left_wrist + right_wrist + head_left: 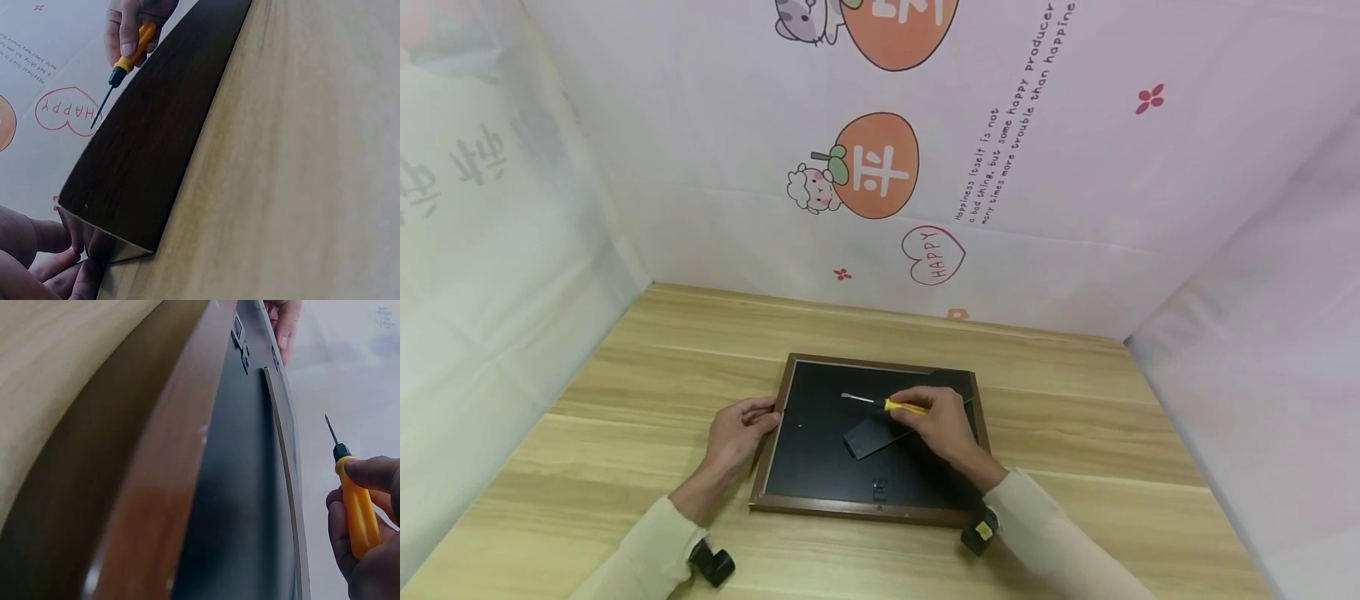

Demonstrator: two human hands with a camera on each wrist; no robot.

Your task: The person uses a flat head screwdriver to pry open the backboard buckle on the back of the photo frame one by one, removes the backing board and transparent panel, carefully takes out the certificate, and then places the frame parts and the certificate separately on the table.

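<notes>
A picture frame [812, 506] with brown edges lies face down, its black backing board [820, 383] upward. My left hand [735, 435] is at the frame's left edge, thumb and fingers gripping the side; the left wrist view has these fingers right at the brown frame [150, 125]. My right hand [943, 423] holds a screwdriver [910, 407] by its yellow handle, above the backing, its thin metal shaft pointing left. In the right wrist view the screwdriver [359, 512] sits between thumb and fingers, its tip apart from the backing.
A black stand leg [874, 437] lies slantwise on the backing, partly behind the right hand. A small metal hanger [880, 489] sits near the frame's close edge. The wooden table [1112, 433] meets a printed white cloth wall [737, 208] at the back and plain cloth at the sides.
</notes>
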